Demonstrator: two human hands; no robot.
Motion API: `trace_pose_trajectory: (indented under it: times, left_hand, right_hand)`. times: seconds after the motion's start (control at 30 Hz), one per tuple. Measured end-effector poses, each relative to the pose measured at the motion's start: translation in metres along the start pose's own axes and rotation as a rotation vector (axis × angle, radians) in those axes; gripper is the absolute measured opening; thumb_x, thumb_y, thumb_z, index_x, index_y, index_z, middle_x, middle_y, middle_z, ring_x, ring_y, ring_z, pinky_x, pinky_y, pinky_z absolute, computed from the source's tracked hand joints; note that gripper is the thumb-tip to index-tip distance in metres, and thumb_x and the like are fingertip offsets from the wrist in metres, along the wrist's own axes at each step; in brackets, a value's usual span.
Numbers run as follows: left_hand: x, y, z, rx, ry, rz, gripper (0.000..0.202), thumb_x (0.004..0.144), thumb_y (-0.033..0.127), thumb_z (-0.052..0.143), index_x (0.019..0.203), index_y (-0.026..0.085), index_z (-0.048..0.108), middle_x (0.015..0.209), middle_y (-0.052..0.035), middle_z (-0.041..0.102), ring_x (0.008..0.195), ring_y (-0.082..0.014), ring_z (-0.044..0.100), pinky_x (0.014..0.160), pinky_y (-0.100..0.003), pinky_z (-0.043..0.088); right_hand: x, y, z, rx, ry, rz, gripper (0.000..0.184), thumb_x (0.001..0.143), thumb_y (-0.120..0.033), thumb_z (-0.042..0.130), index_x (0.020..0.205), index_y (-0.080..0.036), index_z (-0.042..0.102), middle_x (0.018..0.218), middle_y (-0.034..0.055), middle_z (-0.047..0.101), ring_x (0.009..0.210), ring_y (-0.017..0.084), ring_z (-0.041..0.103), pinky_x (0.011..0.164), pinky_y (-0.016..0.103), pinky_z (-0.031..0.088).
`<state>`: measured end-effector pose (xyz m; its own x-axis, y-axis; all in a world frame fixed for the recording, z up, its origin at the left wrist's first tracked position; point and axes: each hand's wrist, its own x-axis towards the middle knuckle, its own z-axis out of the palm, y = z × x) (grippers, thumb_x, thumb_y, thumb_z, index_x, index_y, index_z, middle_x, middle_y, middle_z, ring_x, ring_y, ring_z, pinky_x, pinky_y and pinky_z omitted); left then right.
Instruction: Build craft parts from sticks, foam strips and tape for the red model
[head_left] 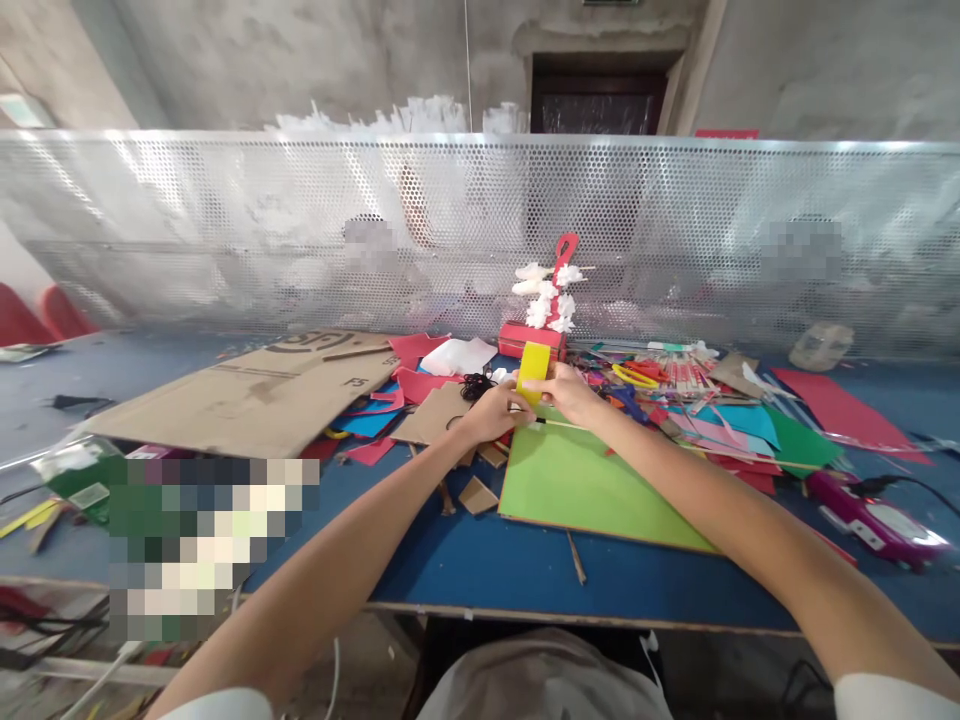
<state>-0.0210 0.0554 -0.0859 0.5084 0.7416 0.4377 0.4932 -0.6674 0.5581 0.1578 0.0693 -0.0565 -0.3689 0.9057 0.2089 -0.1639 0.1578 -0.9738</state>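
Between my two hands, a small yellow rectangular piece [534,370], perhaps paper or foam, stands tilted upward. My left hand [496,413] grips its lower left side, fingers bent, close to a thin light stick with a dark end. From the right, my right hand [568,392] pinches the yellow piece with the thumb on its front face. Below both hands lies a flat lime-green sheet [585,485]. Just behind them stands a red craft model [517,340] with a looped red upright and white crumpled tufts on thin sticks.
A large cardboard sheet [247,390] lies to the left. Scraps of coloured paper [727,430] and sticks crowd the right side, near a purple device [877,520] with a cable. A perforated metal screen [300,230] runs along the back of the blue table [510,580].
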Motion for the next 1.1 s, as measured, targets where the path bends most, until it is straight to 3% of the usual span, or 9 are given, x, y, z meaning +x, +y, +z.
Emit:
trace_pose_trajectory:
  times: [0.2,0.33,0.43,0.53,0.67,0.77,0.93,1.1]
  left_hand:
    - [0.001,0.002,-0.003,-0.062,0.026,0.008,0.03,0.08,0.046,0.074,0.08,0.017,0.081,0.097,-0.0075,0.07,0.085,-0.0186,0.064,0.084,-0.03,0.052]
    - [-0.001,0.006,-0.004,-0.118,-0.011,0.0,0.036,0.078,0.051,0.074,0.077,0.016,0.081,0.069,-0.0044,0.065,0.083,-0.0201,0.062,0.081,-0.03,0.052]
    - [-0.001,0.008,-0.005,-0.143,-0.037,0.01,0.037,0.078,0.052,0.075,0.077,0.016,0.08,0.064,-0.0036,0.063,0.081,-0.0201,0.062,0.078,-0.029,0.051]
    - [-0.001,0.009,-0.006,-0.151,-0.066,0.041,0.037,0.078,0.053,0.075,0.077,0.016,0.08,0.075,-0.0057,0.068,0.081,-0.0185,0.062,0.079,-0.029,0.052]
    - [0.0,0.01,-0.004,-0.116,-0.078,0.074,0.038,0.079,0.054,0.074,0.081,0.016,0.08,0.105,-0.0094,0.069,0.08,-0.0162,0.062,0.081,-0.03,0.052]
    - [0.001,0.009,-0.003,-0.095,-0.078,0.069,0.038,0.079,0.053,0.074,0.08,0.016,0.08,0.098,-0.0089,0.071,0.081,-0.0178,0.062,0.079,-0.029,0.051]
    - [0.004,0.002,-0.002,-0.121,-0.1,0.043,0.036,0.078,0.05,0.074,0.072,0.014,0.078,0.062,-0.0037,0.064,0.072,-0.0179,0.06,0.07,-0.027,0.048]
    - [0.004,-0.004,0.001,-0.195,-0.13,0.038,0.034,0.078,0.046,0.074,0.071,0.013,0.077,0.058,-0.0025,0.062,0.064,-0.0153,0.057,0.064,-0.026,0.047]
  right_hand:
    - [0.001,0.01,0.006,-0.011,0.042,-0.002,0.044,0.052,-0.011,0.076,0.094,-0.019,0.063,0.096,0.0045,0.075,0.081,0.018,0.067,0.073,0.028,0.051]
    - [0.0,0.012,0.006,-0.047,0.032,-0.069,0.046,0.052,-0.006,0.073,0.095,-0.02,0.063,0.094,0.0013,0.075,0.084,0.019,0.068,0.075,0.028,0.052]
    - [-0.002,0.011,0.004,-0.105,0.002,-0.122,0.041,0.057,-0.012,0.077,0.095,-0.02,0.065,0.096,0.0025,0.075,0.084,0.018,0.069,0.074,0.026,0.053]
    - [-0.002,0.008,0.002,-0.126,0.049,-0.142,0.039,0.064,-0.023,0.08,0.1,-0.021,0.065,0.092,0.0021,0.074,0.071,0.014,0.065,0.061,0.022,0.051]
    - [-0.001,0.006,-0.001,-0.152,0.144,-0.124,0.029,0.074,-0.041,0.076,0.09,-0.02,0.064,0.068,-0.0022,0.065,0.042,0.006,0.04,0.038,0.019,0.029]
    - [0.0,0.005,-0.002,-0.158,0.12,-0.148,0.031,0.076,-0.046,0.074,0.085,-0.019,0.064,0.064,-0.0029,0.062,0.04,0.005,0.035,0.037,0.02,0.025]
    - [-0.002,0.002,-0.002,-0.166,0.016,-0.184,0.034,0.068,-0.032,0.081,0.095,-0.018,0.066,0.084,0.0008,0.072,0.05,0.006,0.045,0.043,0.018,0.033]
    - [-0.005,-0.001,-0.006,-0.128,-0.077,-0.169,0.043,0.061,-0.017,0.08,0.101,-0.018,0.067,0.102,0.0053,0.074,0.071,0.012,0.061,0.052,0.019,0.043]
